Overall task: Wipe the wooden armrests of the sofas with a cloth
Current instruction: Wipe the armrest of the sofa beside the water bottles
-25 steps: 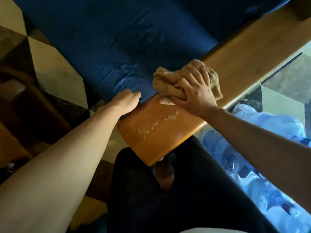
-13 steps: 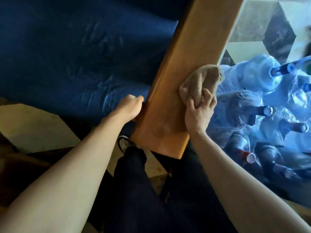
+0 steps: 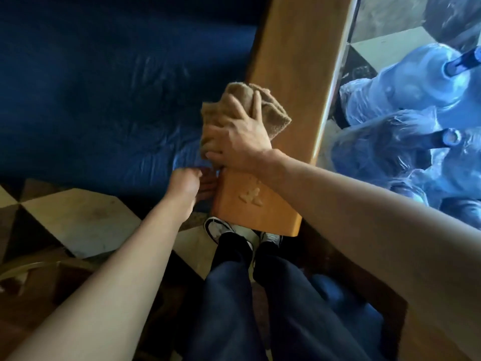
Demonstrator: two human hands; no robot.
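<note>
— Since a moment ago, what has moved?

— Half a second back my right hand (image 3: 240, 142) had the cloth (image 3: 246, 113) at the armrest's right edge, by the bottles; now it is over at the left edge, beside the seat.

— Take it from the biggest thing down.

— Dark blue sofa seat (image 3: 104, 87) fills the left. Blue water bottles (image 3: 406, 121) in plastic wrap crowd the right. Between them runs the wooden armrest (image 3: 299, 61), with pale smears near its close end. The tan cloth lies bunched on it.

— And your hands?

— Right hand presses the cloth down, fingers spread over it. Left hand (image 3: 183, 185) is curled into a fist just beside the armrest's left edge, holding nothing I can see.
</note>
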